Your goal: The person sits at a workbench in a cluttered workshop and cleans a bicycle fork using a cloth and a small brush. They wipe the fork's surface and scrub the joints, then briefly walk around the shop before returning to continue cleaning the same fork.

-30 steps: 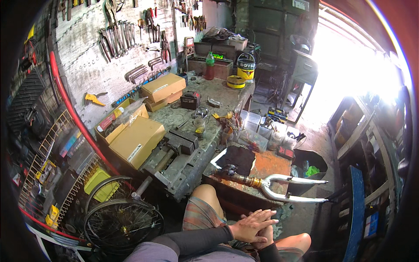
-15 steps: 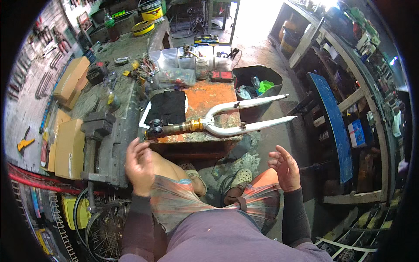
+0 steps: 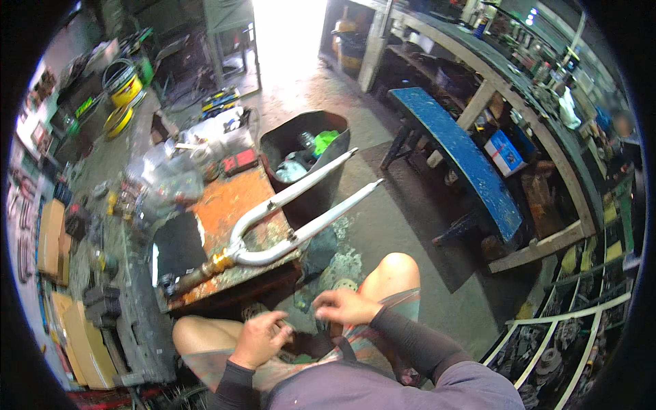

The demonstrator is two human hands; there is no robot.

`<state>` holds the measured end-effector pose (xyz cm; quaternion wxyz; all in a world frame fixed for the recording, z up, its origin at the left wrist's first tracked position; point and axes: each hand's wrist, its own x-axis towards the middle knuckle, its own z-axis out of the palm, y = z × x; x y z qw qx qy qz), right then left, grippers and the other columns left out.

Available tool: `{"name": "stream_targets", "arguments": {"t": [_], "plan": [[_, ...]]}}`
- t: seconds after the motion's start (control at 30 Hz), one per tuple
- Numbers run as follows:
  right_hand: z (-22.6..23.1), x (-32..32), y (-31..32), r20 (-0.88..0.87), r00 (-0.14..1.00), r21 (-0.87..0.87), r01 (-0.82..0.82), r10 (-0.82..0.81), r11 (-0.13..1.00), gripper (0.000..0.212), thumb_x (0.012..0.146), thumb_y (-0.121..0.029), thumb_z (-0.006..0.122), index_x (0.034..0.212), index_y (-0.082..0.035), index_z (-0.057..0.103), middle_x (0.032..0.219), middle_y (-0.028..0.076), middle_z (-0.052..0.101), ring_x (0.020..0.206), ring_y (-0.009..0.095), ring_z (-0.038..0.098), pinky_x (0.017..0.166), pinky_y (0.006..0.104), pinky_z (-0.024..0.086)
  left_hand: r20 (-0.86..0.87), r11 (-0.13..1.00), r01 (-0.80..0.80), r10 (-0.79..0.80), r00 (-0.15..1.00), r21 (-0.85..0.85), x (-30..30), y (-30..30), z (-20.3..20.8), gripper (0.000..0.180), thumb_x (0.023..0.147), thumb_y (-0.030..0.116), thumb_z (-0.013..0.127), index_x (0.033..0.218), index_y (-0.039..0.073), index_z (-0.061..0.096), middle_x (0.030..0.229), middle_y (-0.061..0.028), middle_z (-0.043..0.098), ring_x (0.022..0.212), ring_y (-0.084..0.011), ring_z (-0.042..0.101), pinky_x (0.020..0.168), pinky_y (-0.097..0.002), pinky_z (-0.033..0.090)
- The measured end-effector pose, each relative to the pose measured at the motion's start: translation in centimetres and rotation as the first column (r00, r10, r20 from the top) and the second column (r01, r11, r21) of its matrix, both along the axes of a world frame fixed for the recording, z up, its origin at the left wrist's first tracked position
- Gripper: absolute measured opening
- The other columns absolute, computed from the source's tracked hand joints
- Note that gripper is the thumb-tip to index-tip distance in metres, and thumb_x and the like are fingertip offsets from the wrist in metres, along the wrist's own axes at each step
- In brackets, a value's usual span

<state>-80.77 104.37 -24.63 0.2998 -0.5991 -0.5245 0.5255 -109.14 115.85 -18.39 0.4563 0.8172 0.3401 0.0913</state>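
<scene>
My left hand [image 3: 261, 339] and my right hand [image 3: 347, 306] hover over my lap, facing each other with a gap between them. Both are empty, with loosely bent fingers and the thumb of the left standing apart. Beyond them a white bicycle fork [image 3: 263, 256] lies on a low orange worktop [image 3: 236, 190]. Its two legs point to the far right, past the worktop's edge. A gold-coloured ring [image 3: 220, 260] sits at the crown end of the dark steerer tube [image 3: 195, 277]. Black cloth [image 3: 179, 239] lies beside the tube. Neither hand touches the fork.
A dark bin [image 3: 305, 123] with a green bag stands behind the fork. Clear plastic containers [image 3: 222, 133] and a red box [image 3: 239, 161] sit at the worktop's back. On the right are a blue bench [image 3: 454, 154] and a wooden-framed workbench; a vise [image 3: 102, 304] is at left.
My view has swung to the right, so the fork and worktop appear farther left and tilted. My hands have come closer together and lower over my lap.
</scene>
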Motion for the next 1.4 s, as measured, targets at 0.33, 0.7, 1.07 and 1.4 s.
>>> {"name": "stream_targets", "arguments": {"t": [0.33,0.7,1.07,1.4], "plan": [[-1.1,-1.3,4.4,0.249,0.912,-0.136,-0.301,0.327,0.944,0.058,0.105,-0.040,0.079,0.145,0.002,0.071,0.119,0.025,0.084,0.112,0.042,0.082,0.098,0.0522,0.064,-0.182,0.956,0.265,-0.284,0.941,-0.123,-0.4,0.0,-8.6,0.052,0.110,0.036,0.072,0.151,0.004,0.069,0.137,-0.0231,0.077,0.128,-0.0442,0.073,0.111,-0.0549,0.057],[-8.3,-0.5,3.3,0.244,0.856,-0.279,-0.389,0.456,0.878,0.037,0.102,-0.013,0.082,0.133,0.006,0.073,0.113,0.020,0.084,0.100,0.025,0.079,0.088,0.0411,0.064,0.353,0.761,-0.624,0.640,0.682,-0.175,-13.7,-9.4,-2.0,0.033,0.107,0.006,0.076,0.139,-0.001,0.073,0.119,-0.0142,0.082,0.108,-0.0219,0.082,0.093,-0.0373,0.066],[-5.8,-2.2,2.4,0.337,0.880,-0.194,-0.283,0.335,0.939,0.044,0.101,-0.025,0.082,0.137,0.000,0.077,0.113,0.025,0.085,0.105,0.036,0.084,0.095,0.0461,0.066,0.333,0.840,-0.542,0.500,0.800,0.041,-14.4,-8.2,-2.1,0.029,0.107,0.016,0.079,0.133,0.006,0.078,0.109,-0.0121,0.082,0.096,-0.0234,0.082,0.086,-0.0377,0.066],[7.3,1.3,-5.7,0.538,0.809,0.155,-0.371,0.237,0.916,0.032,0.105,-0.029,0.077,0.129,-0.008,0.077,0.092,0.020,0.080,0.088,0.041,0.081,0.078,0.0511,0.064,0.152,0.854,-0.482,0.459,0.875,0.196,-17.4,-6.3,-0.3,0.041,0.098,0.028,0.085,0.129,0.003,0.082,0.106,-0.0177,0.086,0.094,-0.0301,0.085,0.087,-0.0422,0.067]]}}
